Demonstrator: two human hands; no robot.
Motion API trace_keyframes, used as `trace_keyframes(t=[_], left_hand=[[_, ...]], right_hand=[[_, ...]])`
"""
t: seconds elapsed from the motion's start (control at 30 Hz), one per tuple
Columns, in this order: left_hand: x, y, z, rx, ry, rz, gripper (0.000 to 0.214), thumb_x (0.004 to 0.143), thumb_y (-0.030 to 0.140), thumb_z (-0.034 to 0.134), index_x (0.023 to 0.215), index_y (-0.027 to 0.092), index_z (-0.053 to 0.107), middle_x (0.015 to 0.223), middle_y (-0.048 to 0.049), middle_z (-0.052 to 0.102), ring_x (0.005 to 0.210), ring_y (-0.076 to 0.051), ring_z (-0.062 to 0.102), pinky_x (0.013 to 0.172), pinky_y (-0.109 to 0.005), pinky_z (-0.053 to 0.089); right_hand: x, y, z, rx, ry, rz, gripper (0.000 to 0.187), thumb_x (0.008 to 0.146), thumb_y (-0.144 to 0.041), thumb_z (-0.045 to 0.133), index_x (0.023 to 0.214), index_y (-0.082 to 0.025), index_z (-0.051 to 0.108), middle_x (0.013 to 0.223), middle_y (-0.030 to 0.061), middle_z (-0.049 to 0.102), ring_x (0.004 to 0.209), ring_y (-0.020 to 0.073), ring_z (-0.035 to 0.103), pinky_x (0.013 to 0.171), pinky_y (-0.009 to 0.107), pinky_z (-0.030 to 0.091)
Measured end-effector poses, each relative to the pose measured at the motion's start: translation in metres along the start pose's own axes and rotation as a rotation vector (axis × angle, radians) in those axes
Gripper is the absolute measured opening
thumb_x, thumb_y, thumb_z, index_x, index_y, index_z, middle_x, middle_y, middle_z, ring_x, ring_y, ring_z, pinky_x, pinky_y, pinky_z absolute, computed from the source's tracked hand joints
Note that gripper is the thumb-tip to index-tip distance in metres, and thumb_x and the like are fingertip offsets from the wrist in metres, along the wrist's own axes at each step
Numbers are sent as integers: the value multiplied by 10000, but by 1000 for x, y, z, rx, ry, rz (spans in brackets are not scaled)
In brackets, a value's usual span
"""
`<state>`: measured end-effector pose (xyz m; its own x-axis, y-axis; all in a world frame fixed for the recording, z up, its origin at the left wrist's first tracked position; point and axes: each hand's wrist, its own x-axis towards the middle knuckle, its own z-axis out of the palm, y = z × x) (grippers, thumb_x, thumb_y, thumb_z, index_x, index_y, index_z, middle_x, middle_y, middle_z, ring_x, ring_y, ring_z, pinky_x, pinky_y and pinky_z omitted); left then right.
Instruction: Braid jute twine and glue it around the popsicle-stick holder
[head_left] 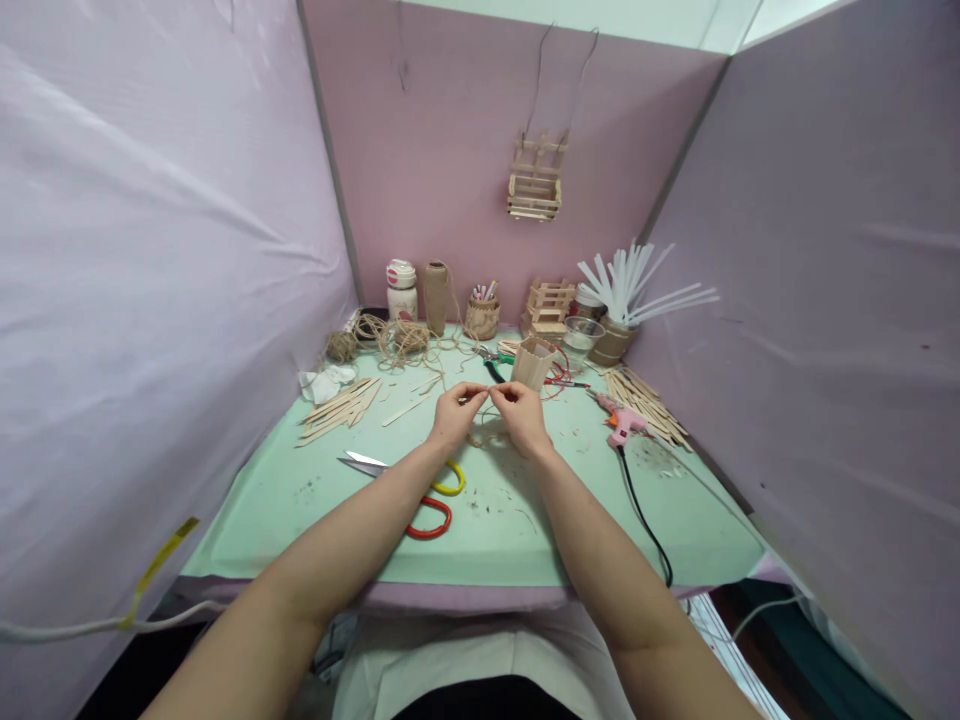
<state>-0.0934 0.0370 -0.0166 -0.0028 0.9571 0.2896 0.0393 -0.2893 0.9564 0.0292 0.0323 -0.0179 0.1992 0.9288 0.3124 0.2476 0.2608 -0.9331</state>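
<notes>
My left hand and my right hand meet above the middle of the table, thumbs and fingertips pinched together. Thin brown twine shows in loops just below and between them, and appears to run into both pinches; the held part is tiny. Right behind my right hand stands a small cup-like holder made of wooden sticks. Scissors with red and yellow handles lie open on the table, partly hidden under my left forearm.
Wooden sticks lie left and right. A pink glue gun with a black cord rests at right. Behind are tangled twine, pliers, a white bottle and glue sticks. A stick basket hangs above.
</notes>
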Motion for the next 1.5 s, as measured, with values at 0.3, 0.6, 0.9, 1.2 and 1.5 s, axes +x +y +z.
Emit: trace_keyframes(t=[0.3,0.6,0.9,1.2,1.5], left_hand=[[3,-3,0,-278,-43,-264,109,651,228,651,637,134,599,576,26,534,556,-73,464,544,-201,366],[4,-3,2,-384,-93,-252,224,651,290,716,742,133,585,596,26,546,503,-55,446,494,-193,338],[3,-4,1,46,-133,-99,98,691,248,604,677,152,594,610,6,585,588,-114,501,590,-250,380],[-2,-1,10,164,-223,-45,126,694,266,596,634,156,589,581,12,583,575,-118,499,590,-249,379],[-2,4,3,-59,-171,-134,159,689,237,636,798,139,697,742,-52,695,742,-169,616,744,-291,457]], right_hand=[[-5,-1,4,-211,12,-324,130,772,-268,538,695,-186,603,745,27,569,695,149,523,674,283,435],[3,5,3,127,-75,10,220,715,-381,621,748,-165,639,716,17,637,672,146,552,653,269,439],[4,9,1,31,-9,-5,226,714,-398,593,701,-173,618,686,24,630,671,162,537,654,282,415],[14,14,-7,-31,251,67,224,719,-394,518,653,-183,555,669,27,605,662,165,518,649,288,399],[17,7,-15,340,40,264,308,602,-454,681,715,-176,612,601,-37,483,559,93,427,517,224,345]])
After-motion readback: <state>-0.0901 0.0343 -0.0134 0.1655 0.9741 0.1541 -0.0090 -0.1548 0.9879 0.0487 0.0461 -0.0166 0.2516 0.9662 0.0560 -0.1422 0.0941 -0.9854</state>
